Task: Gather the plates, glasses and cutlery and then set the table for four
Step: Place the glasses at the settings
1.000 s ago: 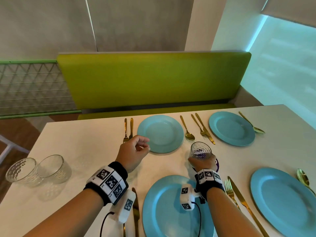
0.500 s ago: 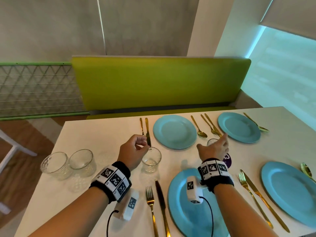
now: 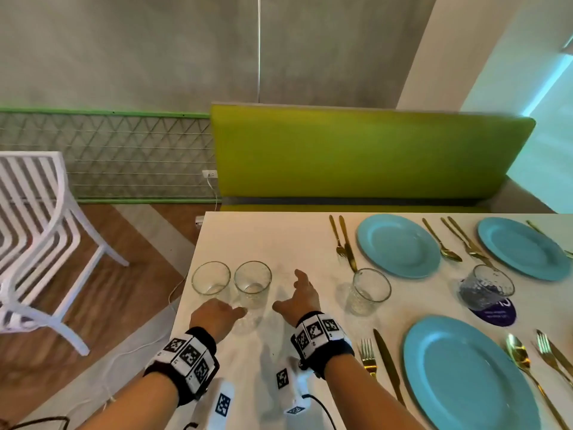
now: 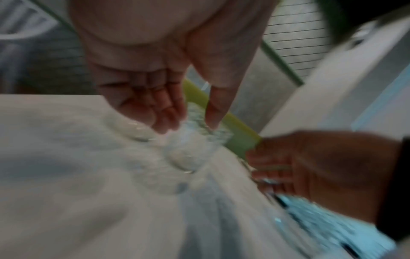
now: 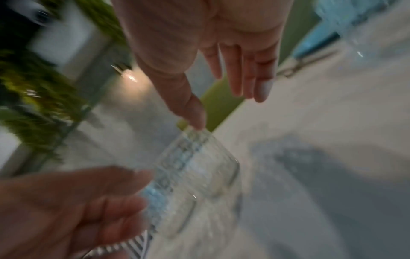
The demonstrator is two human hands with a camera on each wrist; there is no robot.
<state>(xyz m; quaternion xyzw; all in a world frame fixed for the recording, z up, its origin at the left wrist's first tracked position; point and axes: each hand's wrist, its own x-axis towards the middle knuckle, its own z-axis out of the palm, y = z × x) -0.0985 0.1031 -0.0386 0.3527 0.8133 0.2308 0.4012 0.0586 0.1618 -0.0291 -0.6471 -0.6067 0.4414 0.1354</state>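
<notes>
Two empty clear glasses stand side by side at the table's left end, the left glass (image 3: 210, 279) and the right glass (image 3: 252, 283). My left hand (image 3: 218, 315) reaches the right glass low down, thumb by its base and fingers loosely curved; the blurred left wrist view shows the same glass (image 4: 195, 140) between thumb and fingers (image 4: 164, 112), with no firm grip visible. My right hand (image 3: 296, 294) hovers spread just right of that glass (image 5: 195, 175). Another glass (image 3: 370, 290) stands by the far left plate (image 3: 398, 245), and a fourth glass (image 3: 485, 287) sits on a purple coaster (image 3: 493, 315).
Blue plates lie at the far right (image 3: 524, 248) and near me (image 3: 465, 377), each flanked by gold cutlery (image 3: 384, 361). A green bench (image 3: 372, 156) backs the white table (image 3: 279, 237). A white chair (image 3: 40, 231) stands on the floor to the left.
The right hand left its glass on the coaster and the left hand let go of one by the far left plate. Both hands moved left to the two remaining glasses.
</notes>
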